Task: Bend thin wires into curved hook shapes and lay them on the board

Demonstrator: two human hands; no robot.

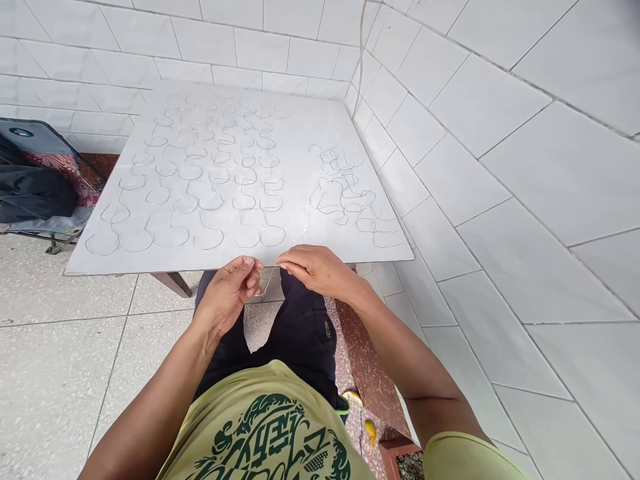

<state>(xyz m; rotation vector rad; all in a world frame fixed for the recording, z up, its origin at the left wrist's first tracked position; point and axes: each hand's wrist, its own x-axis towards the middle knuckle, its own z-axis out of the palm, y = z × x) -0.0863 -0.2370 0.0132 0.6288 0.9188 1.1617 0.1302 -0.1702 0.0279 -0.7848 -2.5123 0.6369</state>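
My left hand (227, 293) and my right hand (320, 270) hang just past the front edge of a white board (320, 127), pinching a thin bent wire (267, 282) between them. The fingertips of both hands nearly meet over the wire. Across the board lie many curly wire shapes, with a large spread of linked loops (185, 180) on the left and middle. A smaller, more tangled cluster of wire (347, 193) sits at the right. My hands touch neither group.
White tiled walls (450, 133) rise at the right and back, and a pale cable (361, 53) hangs by the far corner. A dark bag on a folding chair (37, 180) stands at the left. Below lie a speckled tile floor (60, 373) and a reddish ledge (370, 373).
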